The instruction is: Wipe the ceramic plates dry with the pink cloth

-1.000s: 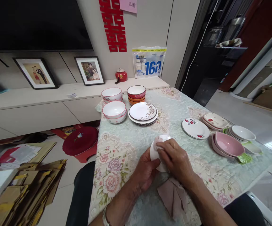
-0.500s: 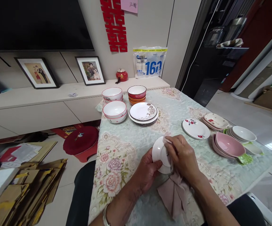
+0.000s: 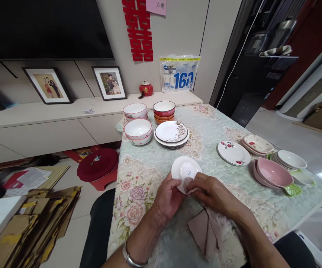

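Two hands meet at the small plate (image 3: 179,167), over the counter (image 3: 155,158): left hand (image 3: 168,197), grip closed on the seven-o'clock rim, probably steadying it; right hand (image 3: 216,191) bunches cloth (image 3: 189,185) near six, likely for firm contact. Fingers behind are hidden, the underside's mark unreadable.

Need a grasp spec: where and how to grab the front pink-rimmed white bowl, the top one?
I'd pinch the near rim of the top bowl from above, thumb inside. It sits upright, mouth open, nested in a lower bowl, so its rim stands exposed; the bowls behind crowd the far side.
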A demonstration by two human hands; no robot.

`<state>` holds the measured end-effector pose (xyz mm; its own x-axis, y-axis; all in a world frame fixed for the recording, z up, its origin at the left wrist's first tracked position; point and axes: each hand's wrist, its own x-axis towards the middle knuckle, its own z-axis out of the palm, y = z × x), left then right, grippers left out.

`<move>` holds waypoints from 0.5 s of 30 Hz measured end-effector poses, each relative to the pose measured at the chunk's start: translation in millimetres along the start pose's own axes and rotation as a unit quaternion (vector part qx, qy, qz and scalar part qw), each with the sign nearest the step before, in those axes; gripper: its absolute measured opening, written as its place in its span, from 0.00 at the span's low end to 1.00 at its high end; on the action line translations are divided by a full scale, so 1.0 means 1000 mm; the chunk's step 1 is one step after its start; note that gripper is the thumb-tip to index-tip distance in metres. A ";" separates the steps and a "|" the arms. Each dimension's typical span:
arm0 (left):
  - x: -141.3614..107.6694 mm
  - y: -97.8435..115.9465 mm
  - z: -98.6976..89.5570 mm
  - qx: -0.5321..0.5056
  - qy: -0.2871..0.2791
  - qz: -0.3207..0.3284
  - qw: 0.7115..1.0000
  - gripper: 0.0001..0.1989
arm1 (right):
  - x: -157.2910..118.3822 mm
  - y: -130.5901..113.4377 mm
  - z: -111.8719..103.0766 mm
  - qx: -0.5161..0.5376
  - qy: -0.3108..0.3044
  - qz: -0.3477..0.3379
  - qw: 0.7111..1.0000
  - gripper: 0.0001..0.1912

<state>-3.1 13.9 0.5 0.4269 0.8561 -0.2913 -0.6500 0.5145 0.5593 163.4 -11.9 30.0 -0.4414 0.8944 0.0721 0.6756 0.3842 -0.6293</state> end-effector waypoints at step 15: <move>0.005 -0.002 -0.006 -0.009 0.058 0.013 0.998 0.23 | -0.003 0.041 -0.008 -0.036 0.141 0.140 0.979 0.09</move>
<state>-3.3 17.1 -6.4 0.3354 0.8685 -0.3650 -0.6712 0.4922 0.5543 197.0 3.5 10.0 -0.0585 0.9908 0.1217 0.7907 0.1204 -0.6002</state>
